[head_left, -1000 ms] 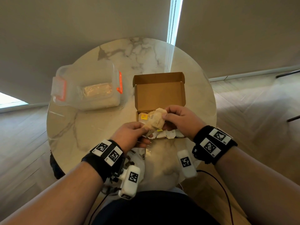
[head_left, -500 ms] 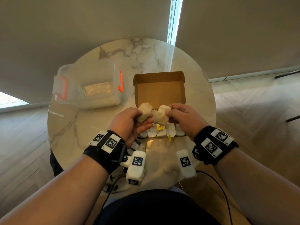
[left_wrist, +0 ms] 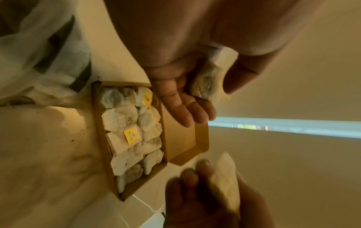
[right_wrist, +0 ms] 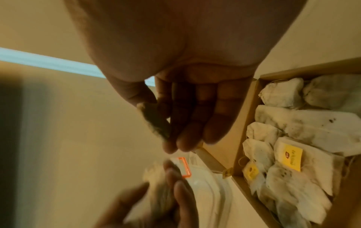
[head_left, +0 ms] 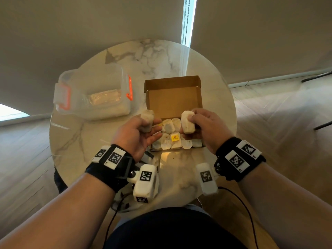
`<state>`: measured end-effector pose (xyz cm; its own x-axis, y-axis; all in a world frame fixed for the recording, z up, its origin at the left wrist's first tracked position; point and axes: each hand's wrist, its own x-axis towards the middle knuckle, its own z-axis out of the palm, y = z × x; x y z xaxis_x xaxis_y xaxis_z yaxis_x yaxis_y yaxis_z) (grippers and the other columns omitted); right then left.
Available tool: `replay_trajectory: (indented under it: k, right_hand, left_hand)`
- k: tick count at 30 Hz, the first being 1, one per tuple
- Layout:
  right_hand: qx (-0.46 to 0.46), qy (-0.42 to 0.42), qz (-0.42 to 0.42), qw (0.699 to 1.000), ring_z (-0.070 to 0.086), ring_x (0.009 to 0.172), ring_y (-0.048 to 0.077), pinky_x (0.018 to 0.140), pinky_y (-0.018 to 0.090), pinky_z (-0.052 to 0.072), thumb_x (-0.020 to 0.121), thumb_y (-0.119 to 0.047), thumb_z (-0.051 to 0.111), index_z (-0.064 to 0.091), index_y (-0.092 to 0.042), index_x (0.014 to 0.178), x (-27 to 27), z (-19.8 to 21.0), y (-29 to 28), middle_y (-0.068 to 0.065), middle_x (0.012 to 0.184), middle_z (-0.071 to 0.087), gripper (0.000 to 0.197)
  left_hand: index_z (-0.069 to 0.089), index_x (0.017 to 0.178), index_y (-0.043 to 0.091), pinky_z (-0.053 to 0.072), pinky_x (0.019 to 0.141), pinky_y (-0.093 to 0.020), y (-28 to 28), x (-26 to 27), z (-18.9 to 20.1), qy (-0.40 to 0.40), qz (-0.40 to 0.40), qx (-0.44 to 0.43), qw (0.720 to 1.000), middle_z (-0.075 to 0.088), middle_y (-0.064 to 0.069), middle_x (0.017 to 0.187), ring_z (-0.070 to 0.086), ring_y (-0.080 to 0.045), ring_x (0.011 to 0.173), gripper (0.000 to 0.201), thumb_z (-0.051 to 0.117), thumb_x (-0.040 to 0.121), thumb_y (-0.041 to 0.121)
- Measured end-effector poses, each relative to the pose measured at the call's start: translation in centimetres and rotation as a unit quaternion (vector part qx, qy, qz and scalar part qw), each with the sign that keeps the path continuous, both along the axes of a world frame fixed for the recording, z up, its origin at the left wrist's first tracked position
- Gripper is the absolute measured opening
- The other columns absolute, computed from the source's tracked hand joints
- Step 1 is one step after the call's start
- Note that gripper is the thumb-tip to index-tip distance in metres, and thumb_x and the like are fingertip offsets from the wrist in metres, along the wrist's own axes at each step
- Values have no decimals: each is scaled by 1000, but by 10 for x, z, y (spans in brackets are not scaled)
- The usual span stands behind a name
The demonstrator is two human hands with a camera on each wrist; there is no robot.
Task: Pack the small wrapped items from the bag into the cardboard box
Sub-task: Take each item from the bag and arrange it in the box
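The open cardboard box point(head_left: 173, 97) sits mid-table with its lid up, and its near half is filled with several white wrapped tea bags point(head_left: 168, 126), some with yellow tags. My left hand point(head_left: 149, 126) grips one wrapped tea bag point(head_left: 147, 119) over the box's left edge. My right hand point(head_left: 193, 123) pinches another wrapped tea bag point(head_left: 187, 122) over the box's right side. The left wrist view shows the left tea bag point(left_wrist: 205, 83) between thumb and fingers, above the box point(left_wrist: 97, 138). The right tea bag point(right_wrist: 154, 121) appears in the right wrist view. A white bag point(left_wrist: 39, 46) lies near the box.
A clear plastic container point(head_left: 93, 97) with orange latches stands at the left of the round marble table point(head_left: 75, 141). The far part of the table behind the box is bare marble. Wood floor surrounds the table, and my lap is at its near edge.
The two tea bags were held together between my hands. Now the hands have drawn apart, each with one tea bag, and have shifted farther over the box.
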<state>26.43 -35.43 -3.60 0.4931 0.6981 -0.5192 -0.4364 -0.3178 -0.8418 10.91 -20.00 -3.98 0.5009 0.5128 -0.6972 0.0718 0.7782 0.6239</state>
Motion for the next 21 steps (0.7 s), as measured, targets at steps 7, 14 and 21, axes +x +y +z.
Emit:
replay_trajectory:
  k: [7,14,21]
  right_hand:
    - [-25,-17,94,995,77,91,33,91,58,61,104,-24,61,70,-10,108,-14,-13,7,13,98,78,16]
    - [-122,-225,48,966,75,78,9,73,27,59,91,-25,78,63,-34,107,-11,-44,-15,-9,84,80,24]
    - [-219,-317,25,922,70,88,12,77,33,59,89,-25,76,56,-31,103,21,-76,-1,-8,97,73,25]
  left_hand:
    - [66,113,8,64,76,-34,-22,17,-1,55,-140,144,978,79,-9,96,76,-25,84,26,73,91,-2]
    - [65,109,9,61,69,-30,-23,18,-20,95,-116,112,982,76,-7,86,70,-16,73,14,69,97,6]
    - [63,108,4,63,81,-37,-12,-1,-21,119,-74,82,987,80,-17,101,77,-27,91,14,51,108,11]
